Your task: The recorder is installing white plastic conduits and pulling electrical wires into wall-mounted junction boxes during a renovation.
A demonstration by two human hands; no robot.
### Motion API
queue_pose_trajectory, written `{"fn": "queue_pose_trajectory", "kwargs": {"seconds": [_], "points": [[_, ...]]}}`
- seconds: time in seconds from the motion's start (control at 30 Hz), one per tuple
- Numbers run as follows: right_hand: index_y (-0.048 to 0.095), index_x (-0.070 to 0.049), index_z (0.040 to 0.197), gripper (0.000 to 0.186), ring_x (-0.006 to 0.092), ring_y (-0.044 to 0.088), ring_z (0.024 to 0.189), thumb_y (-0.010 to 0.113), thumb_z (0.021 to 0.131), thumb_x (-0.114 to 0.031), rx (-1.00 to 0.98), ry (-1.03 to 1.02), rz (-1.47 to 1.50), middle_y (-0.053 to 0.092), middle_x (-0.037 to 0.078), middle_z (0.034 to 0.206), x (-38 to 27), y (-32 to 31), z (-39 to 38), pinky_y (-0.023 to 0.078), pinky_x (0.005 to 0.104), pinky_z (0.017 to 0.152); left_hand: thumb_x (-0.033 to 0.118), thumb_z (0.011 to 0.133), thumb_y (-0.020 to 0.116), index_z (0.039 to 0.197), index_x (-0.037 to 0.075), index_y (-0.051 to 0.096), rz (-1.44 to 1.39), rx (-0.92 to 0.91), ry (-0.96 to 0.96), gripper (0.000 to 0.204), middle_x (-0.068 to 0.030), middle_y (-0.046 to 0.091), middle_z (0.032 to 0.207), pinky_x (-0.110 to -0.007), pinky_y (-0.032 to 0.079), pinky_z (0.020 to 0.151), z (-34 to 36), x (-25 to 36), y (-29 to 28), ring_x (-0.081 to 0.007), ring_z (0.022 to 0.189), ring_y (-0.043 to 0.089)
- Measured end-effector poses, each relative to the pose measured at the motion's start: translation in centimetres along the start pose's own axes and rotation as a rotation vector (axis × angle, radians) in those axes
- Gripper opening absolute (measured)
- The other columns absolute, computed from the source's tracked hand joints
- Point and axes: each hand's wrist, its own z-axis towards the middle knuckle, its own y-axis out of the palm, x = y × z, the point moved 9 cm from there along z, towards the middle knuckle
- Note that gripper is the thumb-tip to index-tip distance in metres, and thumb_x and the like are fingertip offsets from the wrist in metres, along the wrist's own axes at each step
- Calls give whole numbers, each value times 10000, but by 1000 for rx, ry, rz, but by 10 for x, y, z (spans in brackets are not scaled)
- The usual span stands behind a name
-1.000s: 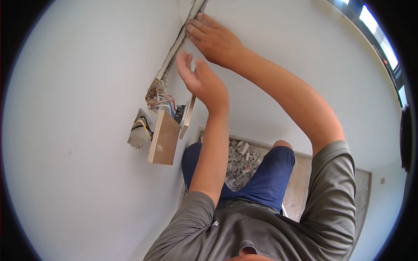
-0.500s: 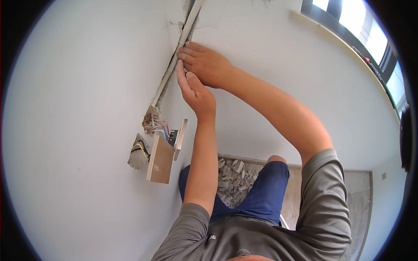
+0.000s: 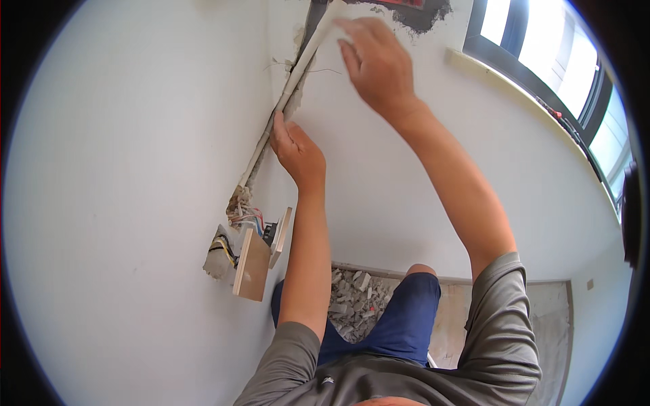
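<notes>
A white pipe [image 3: 301, 71] runs diagonally up a chased groove [image 3: 296, 95] in the wall corner. My left hand [image 3: 296, 152] is on the pipe, fingers pressed together against it. Higher, my right hand [image 3: 379, 68], blurred at the fingertips, has loosely bent, spread fingers near the pipe's upper part, holding nothing visible. At the groove's lower end, coloured wires [image 3: 254, 220] come out of broken plaster. Two beige plates, one front [image 3: 249, 271] and one behind [image 3: 280, 235], hang out from the wall beside a square opening [image 3: 217, 260] with black and yellow wires.
A dark-framed window [image 3: 555, 54] is at upper right, with red and black items [image 3: 562, 118] on its sill. A reddish recess [image 3: 406, 2] with broken edges tops the wall. Rubble [image 3: 355, 304] lies on the floor by my knees, beside the white wall [image 3: 122, 176].
My hands, together on the pipe half a second ago, are now apart: the right has moved up and rightward off it, while the left stays lower on it. The view has tilted upward.
</notes>
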Motion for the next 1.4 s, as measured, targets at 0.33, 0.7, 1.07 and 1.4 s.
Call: {"fn": "queue_pose_trajectory", "kwargs": {"seconds": [0.33, 0.7, 1.07, 1.4], "points": [[665, -18, 908, 131, 277, 632, 818, 613, 916, -138, -76, 11, -100, 620, 105, 858, 15, 23, 54, 514, 395, 703, 174, 982, 460, 1326, -100, 459, 184, -15, 143, 439, -248, 521, 1333, -470, 334, 1087, -3, 10, 6, -405, 1267, 419], [651, -49, 817, 125, 252, 589, 791, 638, 889, -151, -49, -179, -49, 563, 77, 773, 2, 22, 62, 486, 379, 734, 157, 965, 494, 1317, -81, 472, 231, 23, 271, 425, -247, 489, 1369, -507, 303, 1110, -6, 15, 8, -424, 1298, 391], [697, -56, 956, 177, 264, 626, 831, 683, 865, -207, -119, 15, -98, 646, 91, 841, 17, 40, 60, 506, 355, 755, 153, 959, 494, 1307, -85, 481, 223, 15, 235, 422, -246, 468, 1407, -508, 295, 1122, -5, 14, 7, -421, 1319, 390], [705, -143, 1088, 283, 206, 625, 920, 741, 808, -130, -145, -139, -312, 650, 8, 1010, -8, 46, 18, 487, 333, 737, 179, 970, 489, 1304, -82, 496, 205, -64, 230, 424, -247, 454, 1442, -494, 312, 1120, -3, 16, 9, -411, 1350, 391]]}}
